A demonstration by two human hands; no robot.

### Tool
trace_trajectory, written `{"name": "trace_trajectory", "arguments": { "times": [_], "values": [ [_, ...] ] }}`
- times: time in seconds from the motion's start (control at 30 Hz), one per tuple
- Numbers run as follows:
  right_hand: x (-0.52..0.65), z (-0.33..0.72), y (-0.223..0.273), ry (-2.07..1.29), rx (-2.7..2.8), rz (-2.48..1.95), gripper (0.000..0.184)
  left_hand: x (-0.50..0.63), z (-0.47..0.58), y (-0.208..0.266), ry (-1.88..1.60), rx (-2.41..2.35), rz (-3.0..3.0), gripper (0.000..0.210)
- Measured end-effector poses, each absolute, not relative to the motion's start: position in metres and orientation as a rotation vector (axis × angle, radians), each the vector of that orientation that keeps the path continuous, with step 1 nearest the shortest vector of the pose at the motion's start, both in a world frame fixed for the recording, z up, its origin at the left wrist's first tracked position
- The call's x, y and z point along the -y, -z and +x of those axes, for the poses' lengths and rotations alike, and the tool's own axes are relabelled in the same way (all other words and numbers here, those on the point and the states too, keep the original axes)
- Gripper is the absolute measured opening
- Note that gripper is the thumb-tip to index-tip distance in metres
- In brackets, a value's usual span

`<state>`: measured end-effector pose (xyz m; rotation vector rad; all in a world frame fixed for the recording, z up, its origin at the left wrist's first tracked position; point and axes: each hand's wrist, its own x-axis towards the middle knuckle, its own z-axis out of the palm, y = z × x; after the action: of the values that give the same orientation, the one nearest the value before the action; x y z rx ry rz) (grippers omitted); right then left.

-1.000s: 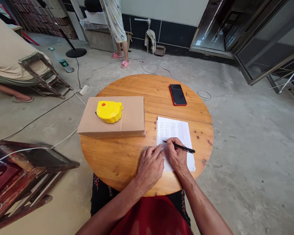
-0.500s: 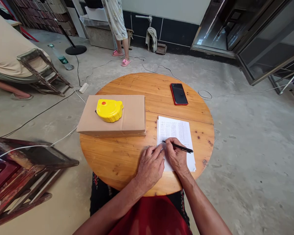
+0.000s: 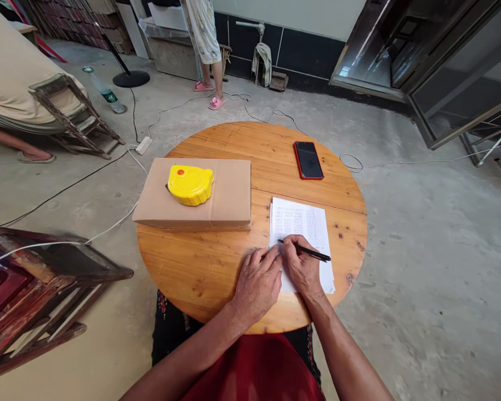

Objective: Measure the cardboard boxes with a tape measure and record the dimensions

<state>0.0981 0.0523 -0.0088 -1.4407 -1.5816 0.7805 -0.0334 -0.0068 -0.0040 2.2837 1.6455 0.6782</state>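
Observation:
A black pen [image 3: 311, 252] is gripped in my right hand [image 3: 304, 267], its tip down on the left part of a written sheet of paper [image 3: 300, 220]. Rows of small handwriting cover the sheet's upper half, and another sheet's edge shows beneath it. My left hand [image 3: 259, 279] lies flat, fingers stretched, across the paper's lower left edge and the wooden table. To the left stands a closed cardboard box [image 3: 229, 192] with a yellow tape measure [image 3: 191, 185] on top. Beyond the paper rests a phone [image 3: 309, 160] in a red case.
The round wooden table [image 3: 217, 262] stands on a concrete floor. Wooden chairs [image 3: 54, 278] are close on the left. White and black cables [image 3: 62, 192] cross the floor. A person in pink slippers [image 3: 216, 103] stands at the back, and a water bottle [image 3: 112, 100] is on the floor.
The view has shifted slightly, so the tabletop things appear a little farther right. Both hands keep nearly the same pose, with the pen still at the paper.

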Motion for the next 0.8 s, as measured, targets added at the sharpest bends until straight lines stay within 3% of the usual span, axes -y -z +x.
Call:
{"name": "trace_trajectory", "arguments": {
  "times": [0.8],
  "values": [
    [-0.0515, 0.0979, 0.0080, -0.779, 1.590, -1.446, 0.022, 0.0072, -0.0337, 0.0034, -0.682, -1.644, 2.278, 0.041]
  ]
}}
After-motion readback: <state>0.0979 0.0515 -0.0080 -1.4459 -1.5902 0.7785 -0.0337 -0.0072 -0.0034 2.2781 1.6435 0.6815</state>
